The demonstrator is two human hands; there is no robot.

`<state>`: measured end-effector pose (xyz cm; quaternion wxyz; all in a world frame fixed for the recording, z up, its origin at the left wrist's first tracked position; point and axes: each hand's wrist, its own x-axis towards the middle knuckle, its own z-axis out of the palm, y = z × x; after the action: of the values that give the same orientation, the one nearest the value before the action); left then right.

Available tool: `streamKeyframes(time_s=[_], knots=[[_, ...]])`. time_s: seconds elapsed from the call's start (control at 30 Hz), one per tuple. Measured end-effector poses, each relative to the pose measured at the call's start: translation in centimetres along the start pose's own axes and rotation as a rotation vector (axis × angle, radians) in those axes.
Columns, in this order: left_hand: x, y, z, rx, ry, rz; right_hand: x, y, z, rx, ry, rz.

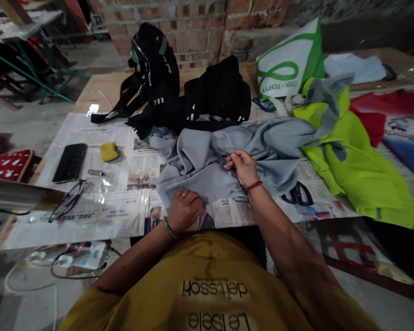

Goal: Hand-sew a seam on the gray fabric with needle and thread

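A grey garment (207, 147) lies crumpled across the newspaper-covered table (117, 216) in front of me. At its near edge my left hand (185, 210), with a green bead bracelet and a ring, is closed with fingers curled on the cloth. My right hand (243, 169), wearing a red-brown bracelet, pinches thumb and fingers together just above the middle of the garment. Whatever is in that pinch is too small to make out. Dark blue scissor handles (298, 194) stick out from under the cloth, right of my right forearm.
Black clothing (217, 92) and a black bag (158, 64) lie behind the garment. A yellow-green garment (362, 161) and a green-white bag (290, 64) are at right. At left are a phone (69, 162), a yellow sponge (108, 151) and a metal lamp-like tube (20, 195); a power strip (86, 255) sits below.
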<state>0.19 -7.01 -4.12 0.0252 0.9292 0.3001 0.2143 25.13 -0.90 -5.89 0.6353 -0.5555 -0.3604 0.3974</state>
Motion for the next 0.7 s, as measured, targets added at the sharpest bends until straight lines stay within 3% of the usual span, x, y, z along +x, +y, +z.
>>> streamKeyframes(time_s=[0.17,0.37,0.57,0.7], knots=[[-0.1,-0.2,-0.1,-0.037,0.125,0.053,-2.0,-2.3,0.5,-0.168,-0.043,-0.15],[-0.1,-0.2,-0.3,-0.047,0.199,0.067,-6.8,-5.2,1.1,-0.648,-0.4,-0.633],[-0.2,-0.2,-0.6,-0.07,0.175,0.055,-9.3,-4.2,0.1,-1.012,-0.487,-0.767],[-0.2,-0.2,-0.5,-0.081,0.172,0.06,-10.0,-4.1,-0.3,-1.107,-0.518,-0.842]])
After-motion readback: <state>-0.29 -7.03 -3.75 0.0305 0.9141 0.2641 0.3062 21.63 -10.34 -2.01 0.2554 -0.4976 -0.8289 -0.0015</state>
